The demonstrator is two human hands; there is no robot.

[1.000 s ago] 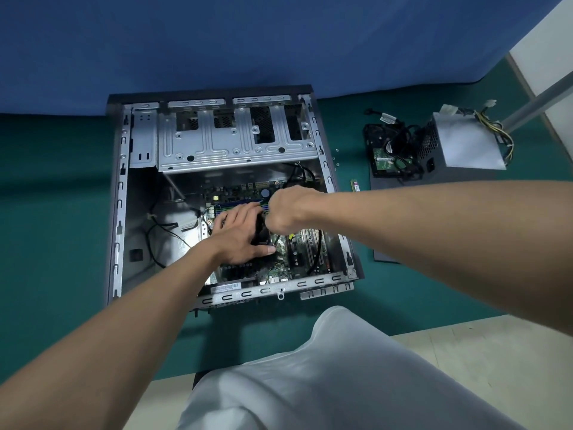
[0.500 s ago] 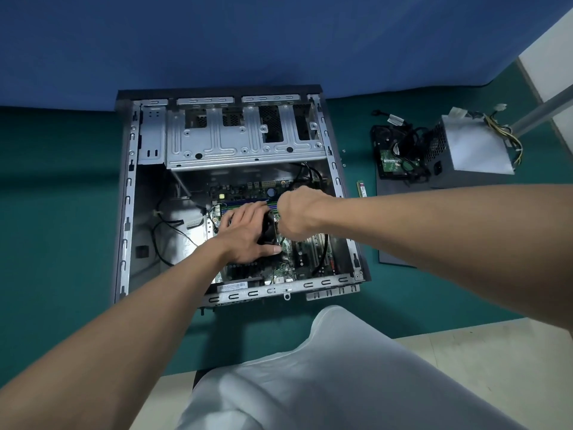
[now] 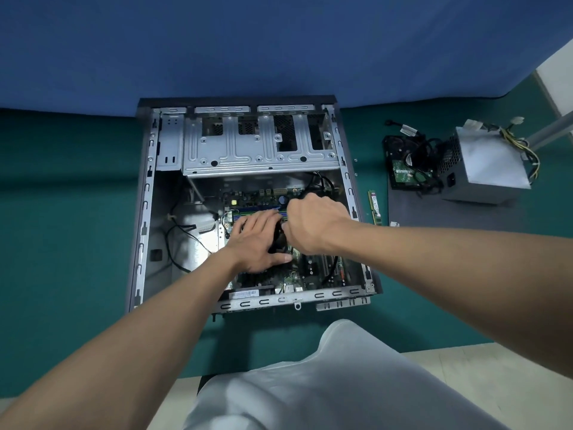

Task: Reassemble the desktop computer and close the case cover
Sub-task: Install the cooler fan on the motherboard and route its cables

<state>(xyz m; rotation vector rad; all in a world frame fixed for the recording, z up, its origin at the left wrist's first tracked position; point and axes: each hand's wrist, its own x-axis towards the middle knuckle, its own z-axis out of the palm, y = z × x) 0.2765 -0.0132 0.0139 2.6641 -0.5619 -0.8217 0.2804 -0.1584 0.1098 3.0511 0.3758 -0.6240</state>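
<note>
- The open computer case [image 3: 145,212] lies on its side on the green table. Its left bay [image 3: 173,243] holds only loose cables, so the power supply's place looks unfilled.
- The motherboard [image 3: 313,268] sits on the case floor and is apparently already mounted.
- The left hand [image 3: 257,243] lies flat, fingers straight and close together, on top of the black CPU cooler [image 3: 277,240], pressing it onto the board.
- The right hand [image 3: 313,225] is at the cooler's right edge with its fingers curled under and hidden, so I cannot tell what, if anything, they pinch. I judge the cooler is being fastened, an early step.
- Right of the case lie a RAM stick [image 3: 374,207], a hard drive [image 3: 403,172] and the power supply [image 3: 486,169]. The last two rest on the grey side panel [image 3: 434,212]. All of these remain to be fitted, and the cover comes last.
</note>
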